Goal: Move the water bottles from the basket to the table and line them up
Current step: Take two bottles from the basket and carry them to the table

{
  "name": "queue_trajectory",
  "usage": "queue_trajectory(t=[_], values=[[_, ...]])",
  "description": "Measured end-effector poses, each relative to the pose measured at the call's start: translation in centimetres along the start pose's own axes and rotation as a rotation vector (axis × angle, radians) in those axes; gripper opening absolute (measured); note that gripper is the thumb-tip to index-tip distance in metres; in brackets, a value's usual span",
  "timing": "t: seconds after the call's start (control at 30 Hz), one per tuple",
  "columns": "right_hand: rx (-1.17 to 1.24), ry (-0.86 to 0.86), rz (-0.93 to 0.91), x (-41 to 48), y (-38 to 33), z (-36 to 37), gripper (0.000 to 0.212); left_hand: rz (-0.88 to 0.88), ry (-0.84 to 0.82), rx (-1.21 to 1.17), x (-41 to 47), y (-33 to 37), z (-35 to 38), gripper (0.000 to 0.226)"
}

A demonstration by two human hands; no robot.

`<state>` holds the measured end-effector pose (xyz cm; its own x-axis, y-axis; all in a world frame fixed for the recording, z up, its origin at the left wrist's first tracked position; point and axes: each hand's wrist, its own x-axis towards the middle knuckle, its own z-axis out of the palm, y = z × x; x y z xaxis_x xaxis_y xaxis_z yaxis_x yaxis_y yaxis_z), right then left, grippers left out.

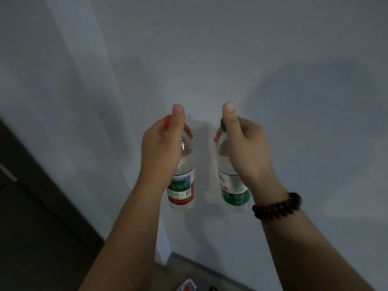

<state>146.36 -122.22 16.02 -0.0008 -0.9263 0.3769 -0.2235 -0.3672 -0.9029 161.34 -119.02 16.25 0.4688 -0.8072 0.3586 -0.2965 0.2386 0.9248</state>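
Two hands are out over a pale grey table (pixel 210 59), and each one holds a water bottle.

The left hand (pixel 161 148) grips the neck of the bottle on the left (pixel 182 185). Its fingers are curled round the neck, and its thumb points up past a red cap (pixel 168 121). This bottle is clear. It has a label with a green picture and a red band at the bottom.

The right hand (pixel 243 148) grips the neck of the bottle on the right (pixel 233 185) in the same way. Its fingers wrap round the neck, and its thumb sticks up beside a green cap (pixel 223 123). This bottle has a green label with some red on it.

The two bottles are side by side with a gap between them, and they do not touch. Both stand nearly upright, with their bottoms close to the table top. I cannot tell if they rest on it or hang just above it.

A brown bead bracelet (pixel 277 204) sits on the right wrist.

A dark floor (pixel 31 227) shows on the left, past the table edge. At the near edge, low down between the arms, a small white and red thing (pixel 186 286) peeks in. It is too cut off to tell what it is.
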Motion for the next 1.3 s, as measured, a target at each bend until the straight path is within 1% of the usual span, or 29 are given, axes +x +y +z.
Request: queue_trajectory(t=[0.1,0.27,0.33,0.4,0.43,0.53,0.57,0.63,0.8,0.9,1.0,1.13,1.2,1.3], values=[[-0.072,0.077,0.057,-1.8,0.7,-1.5,0.081,-0.005,-0.104,-0.005,-0.4,-0.2,1.3,0.081],[-0.157,0.354,0.166,-6.7,1.3,-7.3,0.082,-0.046,-0.441,-0.123,-4.4,-0.3,6.5,0.092],[-0.208,0.465,0.212,-9.2,1.1,-10.4,0.082,-0.066,-0.571,-0.180,-6.9,0.4,9.4,0.101],[-0.266,0.580,0.263,-12.0,0.6,-13.9,0.077,-0.028,-0.707,-0.205,-9.9,1.6,12.2,0.110],[-0.292,0.642,0.294,-13.6,0.4,-15.8,0.072,-0.001,-0.778,-0.216,-11.6,2.4,13.7,0.106],[-0.360,0.840,0.356,-18.6,-0.3,-20.9,0.066,0.031,-0.935,-0.273,-17.2,5.0,17.7,0.075],[-0.383,0.907,0.359,-20.2,-0.5,-22.6,0.064,0.034,-0.985,-0.296,-19.2,6.1,18.9,0.069],[-0.417,1.033,0.365,-23.6,-1.1,-25.8,0.062,0.040,-1.087,-0.336,-23.2,8.1,20.9,0.063],[-0.457,1.292,0.366,-32.7,-2.4,-33.5,0.063,0.026,-1.354,-0.459,-33.8,12.6,25.1,0.059],[-0.463,1.396,0.354,-38.3,-3.1,-38.3,0.079,0.067,-1.505,-0.467,-41.0,15.4,27.4,0.062],[-0.479,1.477,0.355,-44.2,-4.0,-43.3,0.074,0.067,-1.597,-0.476,-48.7,18.5,29.4,0.057],[-0.548,1.536,0.388,-51.6,-5.5,-50.6,0.084,0.024,-1.700,-0.534,-59.4,22.8,32.3,0.057],[-0.591,1.571,0.406,-55.1,-6.2,-54.2,0.085,-0.020,-1.736,-0.598,-64.5,24.9,33.6,0.054],[-0.634,1.632,0.442,-60.0,-7.2,-59.2,0.079,-0.050,-1.785,-0.640,-71.3,27.8,35.5,0.053]])
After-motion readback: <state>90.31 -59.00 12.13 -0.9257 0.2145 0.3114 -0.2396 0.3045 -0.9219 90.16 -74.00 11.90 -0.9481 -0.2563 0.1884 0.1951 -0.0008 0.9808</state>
